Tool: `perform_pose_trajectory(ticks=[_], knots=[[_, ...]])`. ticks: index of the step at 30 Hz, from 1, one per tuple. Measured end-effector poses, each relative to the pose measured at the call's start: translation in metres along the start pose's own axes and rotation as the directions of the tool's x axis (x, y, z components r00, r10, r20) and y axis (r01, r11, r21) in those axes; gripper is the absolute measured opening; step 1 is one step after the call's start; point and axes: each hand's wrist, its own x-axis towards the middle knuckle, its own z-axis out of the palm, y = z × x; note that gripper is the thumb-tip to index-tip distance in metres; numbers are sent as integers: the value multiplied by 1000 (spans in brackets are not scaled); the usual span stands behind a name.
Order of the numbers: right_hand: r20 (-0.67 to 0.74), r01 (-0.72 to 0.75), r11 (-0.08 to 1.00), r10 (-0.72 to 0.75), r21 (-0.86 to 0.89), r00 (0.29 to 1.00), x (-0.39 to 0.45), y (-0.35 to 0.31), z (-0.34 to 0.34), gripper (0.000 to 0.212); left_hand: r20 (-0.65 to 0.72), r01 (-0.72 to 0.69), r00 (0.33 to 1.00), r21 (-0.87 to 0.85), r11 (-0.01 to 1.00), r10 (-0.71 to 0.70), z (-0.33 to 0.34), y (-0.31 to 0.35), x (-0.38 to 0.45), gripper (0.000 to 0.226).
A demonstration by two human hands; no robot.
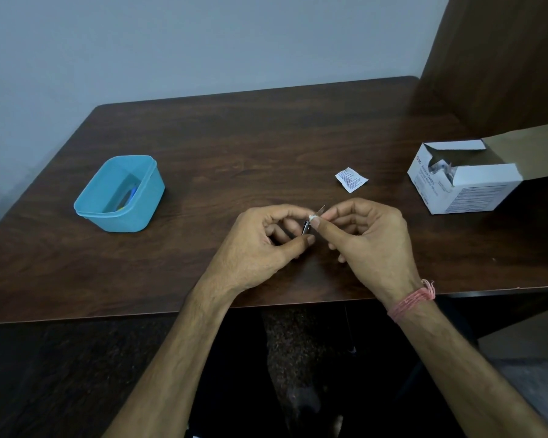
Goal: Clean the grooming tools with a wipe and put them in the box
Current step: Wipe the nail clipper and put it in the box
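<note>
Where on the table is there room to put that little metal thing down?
Bare wood lies between the blue box and the hands, and along the far edge behind the torn wipe packet. It is crowded on the right, near the white carton, and where both hands hold the metal tool.

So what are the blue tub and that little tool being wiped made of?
The blue tub looks like matte moulded plastic: uniform colour, rounded corners, a thin lip. The small tool held between the hands looks like bare metal, grey with a slight glint, though it is too small to be sure.
</note>
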Motion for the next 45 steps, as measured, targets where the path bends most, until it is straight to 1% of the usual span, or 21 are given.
perform_pose_trajectory(ticks=[2,6,8,14,20,22,26,33,45], knots=[[14,13,999,-12,-37,1000,0,0,1,15,2,1,1000,-12,1000,-1,-1,-1,0,30],[-32,-3,999,5,49,999,0,-1,-1,16,0,18,1000,-21,1000,-18,0,-2,1,31],[-30,-8,998,10,61,1000,0,-2,-2,17,-8,30,1000,-24,999,-30,0,-2,1,29],[32,13,999,-12,-32,999,-1,-1,1,13,9,24,1000,-32,999,-24,-2,2,0,25],[-37,-16,999,17,41,999,0,-2,-1,17,18,43,999,-25,999,-43,-1,-4,2,30],[-19,-12,1000,12,21,1000,0,-2,-1,16,23,37,999,-24,999,-37,-2,-5,2,32],[51,32,996,-28,-86,998,-1,-1,0,13,23,14,1000,-31,999,-13,-3,-2,0,30],[-1,-12,1000,12,-8,1000,0,0,0,15,13,8,1000,-39,999,-7,-4,2,1,29],[-17,-42,999,43,32,999,1,-2,-1,16,6,31,999,-26,999,-31,-4,1,0,31]])
